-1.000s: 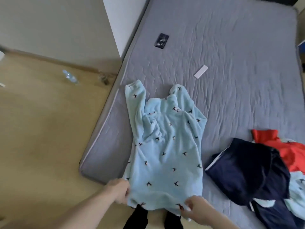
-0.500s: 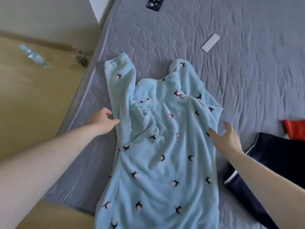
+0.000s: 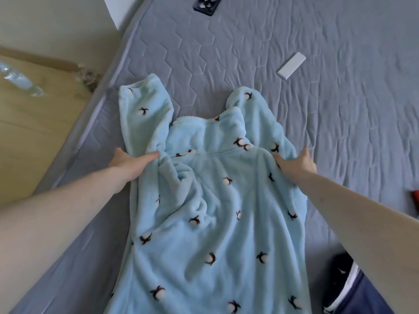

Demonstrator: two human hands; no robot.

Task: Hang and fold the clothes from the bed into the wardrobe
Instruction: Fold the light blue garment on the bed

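The light blue fleece garment (image 3: pixel 210 218) lies spread along the left edge of the bed (image 3: pixel 340 132), its two upper lobes pointing toward the head end and its lower part running off the bottom of the view. Your left hand (image 3: pixel 127 163) rests at its left side where the lobe meets the body, fingers stretched out straight onto the bunched fabric, pinching nothing. Your right hand (image 3: pixel 294 163) lies on the right side at the same height, fingers extended flat, thumb toward the middle; nothing is gripped. Beyond the garment, a white flat bar (image 3: pixel 291 65) sits on the mattress and a dark phone (image 3: pixel 207 5) lies near the far left edge. A navy garment (image 3: pixel 349 288) and a red one (image 3: pixel 415 203) lie toward the right edge. A clear bottle (image 3: pixel 20 81) lies on the wooden floor (image 3: pixel 34 132).
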